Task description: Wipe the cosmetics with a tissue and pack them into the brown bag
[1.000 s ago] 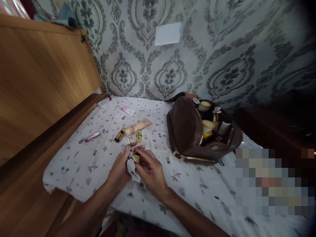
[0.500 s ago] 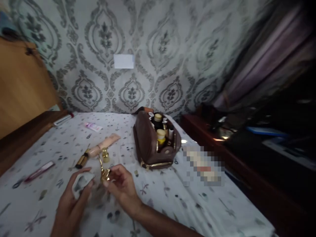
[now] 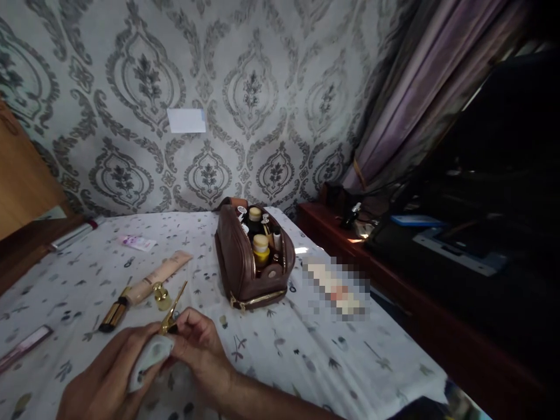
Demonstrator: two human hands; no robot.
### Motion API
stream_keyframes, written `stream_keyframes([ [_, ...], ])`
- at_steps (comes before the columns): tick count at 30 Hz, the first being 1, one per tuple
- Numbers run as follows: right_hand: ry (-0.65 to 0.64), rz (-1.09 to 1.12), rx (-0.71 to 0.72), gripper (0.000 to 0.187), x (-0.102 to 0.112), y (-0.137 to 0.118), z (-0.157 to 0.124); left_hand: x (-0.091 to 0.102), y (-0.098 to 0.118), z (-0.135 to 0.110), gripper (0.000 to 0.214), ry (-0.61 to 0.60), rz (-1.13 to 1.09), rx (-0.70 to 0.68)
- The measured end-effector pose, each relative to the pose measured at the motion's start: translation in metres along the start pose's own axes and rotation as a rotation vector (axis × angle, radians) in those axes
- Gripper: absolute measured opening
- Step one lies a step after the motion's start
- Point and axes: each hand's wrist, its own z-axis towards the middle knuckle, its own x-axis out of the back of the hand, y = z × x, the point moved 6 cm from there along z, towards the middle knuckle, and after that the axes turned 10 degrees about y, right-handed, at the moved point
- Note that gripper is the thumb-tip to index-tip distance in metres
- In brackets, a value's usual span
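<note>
In the head view, my left hand is closed around a crumpled white wipe. My right hand pinches a shiny gold metal tool with a long thin end pointing up and a dark part near my fingers; its exact kind is unclear. Both hands are close together at the front of the table, the wipe just below the tool. Beyond them lie a small gold-capped bottle, a beige squeeze tube and a black-and-gold tube.
An unzipped brown cosmetic bag holding several bottles and jars stands behind my right hand. A pink-and-white tube lies at the back left, a slim pink case at the left. A pixelated item lies to the right.
My hands have come together, bringing the wipe and the gold tool close to each other. The tool has tilted to the right. The view has turned right.
</note>
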Motion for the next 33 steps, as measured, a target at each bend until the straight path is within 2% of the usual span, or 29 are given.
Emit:
stream_keyframes([
  [3, -0.030, 0.048, 0.013, 0.048, -0.001, -0.008, 0.000, -0.001, -0.004, 0.014, 0.028, -0.058, -0.035, 0.005],
  [6, -0.015, 0.152, -0.008, 0.045, -0.001, -0.021, 0.000, 0.004, -0.007, 0.037, 0.028, -0.094, -0.081, 0.122],
  [9, 0.018, 0.235, -0.104, 0.040, -0.002, -0.026, 0.000, 0.011, -0.002, 0.073, 0.025, -0.106, -0.123, 0.223],
  [11, 0.027, 0.245, -0.176, 0.036, -0.002, -0.024, 0.001, 0.013, 0.014, 0.105, 0.024, -0.103, -0.164, 0.179],
  [13, 0.034, 0.240, -0.227, 0.034, 0.000, -0.020, 0.001, -0.001, 0.038, 0.135, 0.025, -0.247, -0.215, 0.052],
  [15, 0.038, 0.244, -0.282, 0.035, 0.002, -0.013, 0.002, -0.017, 0.059, 0.162, 0.026, -0.321, -0.266, -0.008],
  [18, 0.055, 0.284, -0.388, 0.034, 0.007, -0.003, 0.004, -0.046, 0.086, 0.187, 0.028, -0.455, -0.300, -0.163],
  [23, 0.076, 0.314, -0.455, 0.027, 0.014, 0.004, 0.008, -0.083, 0.107, 0.203, 0.019, -0.570, -0.307, -0.341],
  [29, 0.079, 0.286, -0.525, 0.025, 0.015, 0.013, 0.009, -0.110, 0.116, 0.215, 0.022, -0.577, -0.260, -0.423],
  [33, 0.088, 0.274, -0.522, 0.026, 0.016, 0.015, 0.010, -0.126, 0.121, 0.218, 0.020, -0.603, -0.213, -0.478],
])
